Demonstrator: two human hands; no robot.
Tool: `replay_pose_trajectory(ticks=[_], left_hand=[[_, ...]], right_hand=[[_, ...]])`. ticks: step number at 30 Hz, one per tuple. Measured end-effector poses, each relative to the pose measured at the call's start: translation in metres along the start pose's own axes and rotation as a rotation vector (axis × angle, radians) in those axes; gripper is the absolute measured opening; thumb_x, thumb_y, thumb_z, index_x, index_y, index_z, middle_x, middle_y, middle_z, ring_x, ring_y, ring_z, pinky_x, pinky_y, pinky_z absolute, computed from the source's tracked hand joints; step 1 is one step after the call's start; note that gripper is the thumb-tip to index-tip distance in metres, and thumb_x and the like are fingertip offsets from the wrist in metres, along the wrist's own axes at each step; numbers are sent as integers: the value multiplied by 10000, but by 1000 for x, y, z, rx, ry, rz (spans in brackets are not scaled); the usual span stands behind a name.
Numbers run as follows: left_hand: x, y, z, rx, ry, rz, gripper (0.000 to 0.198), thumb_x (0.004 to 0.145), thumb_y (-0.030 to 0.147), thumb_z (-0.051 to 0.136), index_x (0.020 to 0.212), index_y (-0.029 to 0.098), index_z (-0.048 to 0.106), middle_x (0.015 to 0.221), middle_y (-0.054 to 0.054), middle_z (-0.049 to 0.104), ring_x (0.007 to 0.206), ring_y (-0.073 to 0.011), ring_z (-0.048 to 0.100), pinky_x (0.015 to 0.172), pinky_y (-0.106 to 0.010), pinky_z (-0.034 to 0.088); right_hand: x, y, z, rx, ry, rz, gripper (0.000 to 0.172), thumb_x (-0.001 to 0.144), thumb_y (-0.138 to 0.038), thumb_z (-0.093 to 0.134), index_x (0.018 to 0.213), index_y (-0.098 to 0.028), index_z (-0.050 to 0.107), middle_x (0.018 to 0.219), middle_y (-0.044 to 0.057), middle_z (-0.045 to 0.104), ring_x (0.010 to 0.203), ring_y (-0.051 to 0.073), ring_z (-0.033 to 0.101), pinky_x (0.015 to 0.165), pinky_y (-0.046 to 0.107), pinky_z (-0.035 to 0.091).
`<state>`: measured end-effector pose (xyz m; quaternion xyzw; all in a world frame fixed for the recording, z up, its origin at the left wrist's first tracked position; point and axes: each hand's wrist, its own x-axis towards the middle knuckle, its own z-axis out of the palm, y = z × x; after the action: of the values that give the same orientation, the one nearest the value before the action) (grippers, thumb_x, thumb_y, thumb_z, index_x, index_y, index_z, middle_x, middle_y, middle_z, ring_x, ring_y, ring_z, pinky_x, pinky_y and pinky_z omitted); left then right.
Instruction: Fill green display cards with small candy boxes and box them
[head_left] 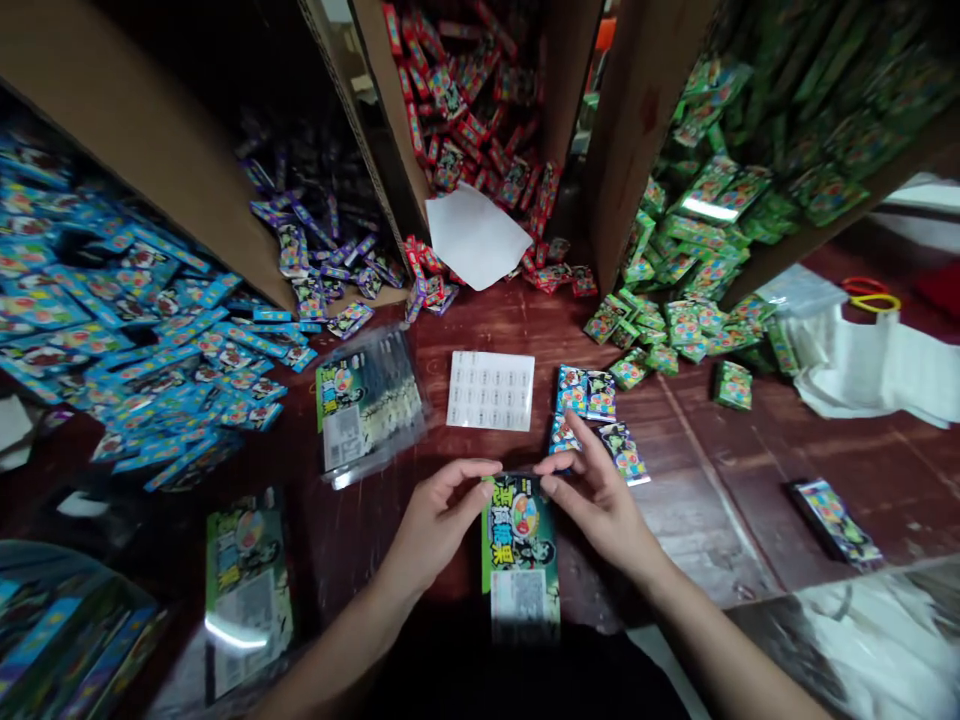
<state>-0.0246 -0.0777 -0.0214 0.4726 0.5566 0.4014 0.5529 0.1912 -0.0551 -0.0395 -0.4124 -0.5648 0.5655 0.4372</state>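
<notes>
My left hand (457, 505) and my right hand (596, 495) pinch the two far corners of a green printed plastic bag (517, 540) with a candy design. It hangs toward my body over the table's near edge. Just beyond my right hand lie several small blue and purple candy packets (587, 390). A white sheet of round stickers (491, 390) rests flat past my fingers. To its left is a stack of the same printed bags (371, 400) in clear plastic. Whether the bag's mouth is open I cannot tell.
Cardboard boxes hold blue packets (165, 330), purple packets (322, 225), red packets (480, 110) and green packets (697, 240), some spilling onto the dark red table (690, 490). Another printed bag (251, 580) lies at left. A dark packet (836, 520) sits at right, near white paper (877, 360).
</notes>
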Motion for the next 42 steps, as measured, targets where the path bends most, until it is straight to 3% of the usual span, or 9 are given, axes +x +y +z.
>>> replay_pose_trajectory(ticks=[5,14,19,23,27,30,34,38,42], left_hand=[[5,16,2,68,-47,13,162,879,341,686,947,197,712,1065,-62,749,989,-201,688,934,-382,520],[12,28,-9,126,-157,-16,185,884,370,686,924,200,748,958,-47,772,913,-182,708,895,-364,541],[6,19,-10,50,-210,38,176,821,310,761,964,209,742,1059,-48,774,984,-185,721,957,-386,555],[7,16,-5,53,-187,70,138,833,296,739,914,184,730,1025,-56,775,955,-180,726,942,-386,568],[10,19,-1,68,-188,81,114,822,292,746,886,197,738,984,-43,782,902,-175,732,893,-363,586],[11,21,-1,65,-192,80,116,827,293,743,892,197,743,986,-42,785,907,-180,735,894,-363,588],[10,20,-1,66,-168,71,118,839,288,735,905,193,754,1006,-50,786,936,-191,736,924,-372,579],[-1,18,1,26,-104,66,151,840,293,737,931,175,758,1003,-71,786,923,-204,739,901,-363,583],[-18,19,-38,17,99,75,182,854,318,721,967,181,761,1031,-69,784,942,-199,731,891,-344,575]], right_hand=[[0,-17,1,-21,55,28,675,905,-333,688,1487,-331,346,885,-9,667,829,162,647,811,341,555],[7,-31,-3,38,42,167,939,837,-318,764,1586,-296,197,843,-20,701,720,149,637,709,333,560],[3,-42,-23,-121,-62,96,623,925,-373,661,1492,-306,411,888,9,690,851,180,663,846,390,556],[19,-67,-37,-367,-236,-28,209,921,-385,667,1083,-253,668,1044,46,655,1012,206,623,935,392,499],[39,-83,-30,-576,-547,-52,118,909,-343,672,946,-233,652,974,34,647,966,204,610,901,386,495],[44,-77,-21,-773,-537,-48,85,899,-288,660,958,-232,636,967,46,623,962,218,598,875,396,506],[36,-65,-18,-842,-412,-155,224,903,-288,661,1110,-242,589,1097,85,595,1051,253,590,891,430,517],[30,-59,-16,-784,-442,-297,79,954,-311,620,1017,-267,638,1070,75,624,1031,252,620,877,425,523],[59,-44,12,-687,-603,-290,247,984,-375,573,1214,-318,644,1193,61,657,1083,249,654,949,426,537]])
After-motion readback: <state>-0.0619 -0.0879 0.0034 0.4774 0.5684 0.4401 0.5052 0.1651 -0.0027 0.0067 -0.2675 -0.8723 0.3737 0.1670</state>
